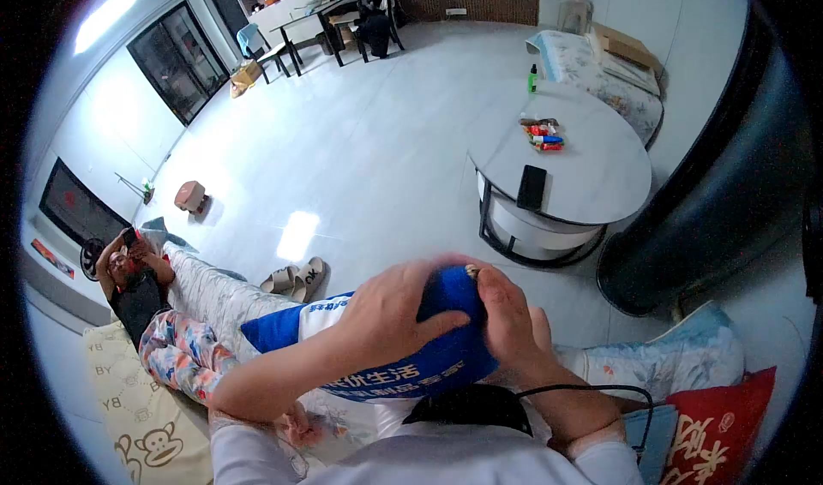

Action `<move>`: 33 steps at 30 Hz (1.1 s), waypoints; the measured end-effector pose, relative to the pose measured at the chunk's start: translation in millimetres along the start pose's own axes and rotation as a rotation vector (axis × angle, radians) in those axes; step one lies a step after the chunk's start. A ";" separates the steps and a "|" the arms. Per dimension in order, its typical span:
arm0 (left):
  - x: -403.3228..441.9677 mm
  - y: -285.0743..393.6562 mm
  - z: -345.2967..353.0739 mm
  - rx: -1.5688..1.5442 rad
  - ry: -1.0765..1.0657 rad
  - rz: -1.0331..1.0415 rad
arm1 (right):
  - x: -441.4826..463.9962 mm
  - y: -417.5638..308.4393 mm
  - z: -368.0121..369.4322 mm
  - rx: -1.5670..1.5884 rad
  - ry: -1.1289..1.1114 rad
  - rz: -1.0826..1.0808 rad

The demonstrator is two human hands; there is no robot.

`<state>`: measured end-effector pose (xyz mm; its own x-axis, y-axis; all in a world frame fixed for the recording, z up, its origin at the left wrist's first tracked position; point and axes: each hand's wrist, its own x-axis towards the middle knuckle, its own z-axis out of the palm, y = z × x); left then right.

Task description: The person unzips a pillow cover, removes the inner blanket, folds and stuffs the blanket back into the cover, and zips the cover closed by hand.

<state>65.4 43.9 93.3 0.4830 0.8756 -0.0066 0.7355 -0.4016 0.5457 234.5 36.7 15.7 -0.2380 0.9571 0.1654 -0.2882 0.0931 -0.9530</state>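
Note:
A blue cloth item (459, 350) with white lettering and a white panel is bunched up in front of my chest; its exact kind I cannot make out. My left hand (390, 309) wraps over its upper left part, thumb across the front and fingertips blurred at the top. On the right side, my right hand (512, 318) grips the upper edge with bent fingers. A small pale spot shows at the top edge near my right fingertips. Part of the cloth stretches left beneath my left forearm.
A round white table (591, 164) holds a black phone (531, 188), snack packets (544, 134) and a green bottle (532, 79). Slippers (296, 279) lie on the floor. Another person (141, 292) reclines at left. A red cushion (724, 429) lies right, beside a dark cable (600, 388).

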 end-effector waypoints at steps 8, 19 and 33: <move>12.5 -17.7 18.2 -0.157 0.117 0.140 | 3.1 1.2 -8.2 0.148 0.069 -0.035; 14.9 -17.1 25.0 0.014 0.353 0.295 | 15.0 -6.4 -23.1 -0.297 0.014 -0.272; -38.0 -74.6 -14.5 -0.387 0.743 0.028 | -41.0 124.4 -87.4 -0.536 -0.052 0.008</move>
<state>-14.7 44.5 65.0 -0.0401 0.8703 0.4909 0.4476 -0.4236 0.7875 289.5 33.1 -131.8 -0.2879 0.9446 0.1573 0.2246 0.2263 -0.9478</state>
